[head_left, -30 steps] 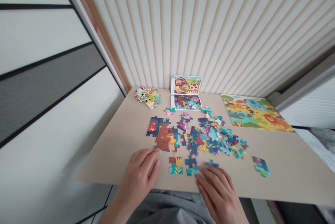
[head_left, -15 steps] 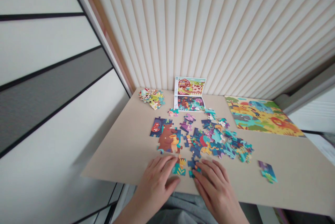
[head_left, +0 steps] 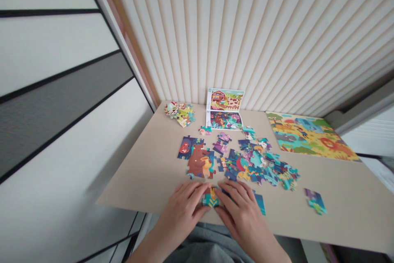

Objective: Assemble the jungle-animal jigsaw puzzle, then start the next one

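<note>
A jigsaw piece with yellow and teal leaves lies flat near the table's front edge, between my two hands. My left hand has curved fingers and thumb closed on its left side. From the other side, my right hand is bent low over the table, its fingers closed on a dark blue jigsaw piece that they mostly cover, close beside the leaf piece. A blue piece shows just right of my right hand. Beyond my hands lies a joined section with a brown bear.
Loose pieces make a pile right of the bear section. An open picture leaflet leans at the back. Another heap of pieces lies back left, a finished animal puzzle back right. One piece group sits far right.
My right hand has slid left, bringing the dark blue piece up beside the leaf piece. The blue piece on its right has come into view. My left hand has barely moved.
</note>
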`<action>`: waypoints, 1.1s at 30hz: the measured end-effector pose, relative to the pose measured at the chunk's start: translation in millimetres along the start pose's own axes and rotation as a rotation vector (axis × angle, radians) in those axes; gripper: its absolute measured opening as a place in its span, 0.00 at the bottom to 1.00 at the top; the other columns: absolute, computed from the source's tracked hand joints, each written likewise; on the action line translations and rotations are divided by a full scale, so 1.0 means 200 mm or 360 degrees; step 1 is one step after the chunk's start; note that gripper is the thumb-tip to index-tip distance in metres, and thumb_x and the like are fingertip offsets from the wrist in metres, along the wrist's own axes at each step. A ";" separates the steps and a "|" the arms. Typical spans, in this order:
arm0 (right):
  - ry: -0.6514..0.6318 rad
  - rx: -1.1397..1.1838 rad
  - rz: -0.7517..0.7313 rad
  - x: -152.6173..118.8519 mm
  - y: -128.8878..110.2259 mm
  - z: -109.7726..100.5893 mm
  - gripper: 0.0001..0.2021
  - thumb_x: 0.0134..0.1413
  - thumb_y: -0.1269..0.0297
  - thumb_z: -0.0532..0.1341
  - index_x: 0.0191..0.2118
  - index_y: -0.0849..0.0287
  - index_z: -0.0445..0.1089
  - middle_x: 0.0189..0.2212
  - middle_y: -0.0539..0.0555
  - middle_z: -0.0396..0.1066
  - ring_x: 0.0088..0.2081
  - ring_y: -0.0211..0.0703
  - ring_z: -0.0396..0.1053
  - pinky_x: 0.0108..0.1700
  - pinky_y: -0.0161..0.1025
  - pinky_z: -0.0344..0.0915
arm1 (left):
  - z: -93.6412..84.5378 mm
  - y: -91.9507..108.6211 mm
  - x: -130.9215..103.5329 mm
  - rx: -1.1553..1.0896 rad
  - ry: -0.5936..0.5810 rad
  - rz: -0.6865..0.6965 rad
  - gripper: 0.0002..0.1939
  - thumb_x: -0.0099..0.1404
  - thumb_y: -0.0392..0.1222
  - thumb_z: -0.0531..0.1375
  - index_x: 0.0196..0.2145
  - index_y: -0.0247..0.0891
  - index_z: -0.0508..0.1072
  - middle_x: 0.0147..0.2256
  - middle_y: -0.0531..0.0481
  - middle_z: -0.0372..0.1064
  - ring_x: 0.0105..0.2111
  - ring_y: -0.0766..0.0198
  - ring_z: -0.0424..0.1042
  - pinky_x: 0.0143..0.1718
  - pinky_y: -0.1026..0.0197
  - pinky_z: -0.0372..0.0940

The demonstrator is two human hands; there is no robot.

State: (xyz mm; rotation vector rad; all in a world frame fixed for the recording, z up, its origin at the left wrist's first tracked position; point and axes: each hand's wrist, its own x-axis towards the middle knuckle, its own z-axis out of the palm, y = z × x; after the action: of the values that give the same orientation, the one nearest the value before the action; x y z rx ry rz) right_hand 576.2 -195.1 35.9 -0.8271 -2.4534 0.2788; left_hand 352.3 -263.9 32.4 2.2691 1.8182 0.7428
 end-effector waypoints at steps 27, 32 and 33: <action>0.0006 -0.0005 0.0035 0.11 -0.05 0.08 0.11 0.71 0.64 0.61 0.55 0.51 0.75 0.52 0.56 0.76 0.54 0.52 0.72 0.61 0.56 0.64 | -0.12 -0.17 0.03 0.0372 0.0118 0.0003 0.23 0.72 0.46 0.63 0.62 0.40 0.71 0.59 0.41 0.72 0.53 0.49 0.73 0.54 0.45 0.66; 0.0032 0.0019 0.0051 0.11 -0.05 0.08 0.11 0.71 0.64 0.62 0.54 0.52 0.75 0.52 0.56 0.76 0.53 0.52 0.72 0.61 0.55 0.64 | -0.10 -0.14 0.04 0.0370 0.0006 0.0095 0.21 0.73 0.43 0.62 0.61 0.43 0.73 0.62 0.43 0.70 0.57 0.49 0.71 0.56 0.45 0.66; 0.0032 0.0019 0.0047 0.11 -0.05 0.08 0.11 0.71 0.64 0.62 0.55 0.52 0.75 0.53 0.56 0.76 0.54 0.51 0.72 0.61 0.54 0.65 | -0.10 -0.14 0.04 0.0374 -0.0019 0.0109 0.20 0.73 0.43 0.62 0.61 0.44 0.73 0.62 0.44 0.70 0.57 0.49 0.70 0.56 0.44 0.66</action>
State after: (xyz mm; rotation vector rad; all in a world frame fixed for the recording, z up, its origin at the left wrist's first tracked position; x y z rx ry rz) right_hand 547.3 -189.9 36.0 -0.8578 -2.4202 0.2938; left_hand 319.2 -252.7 41.1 2.4846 1.9215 0.5489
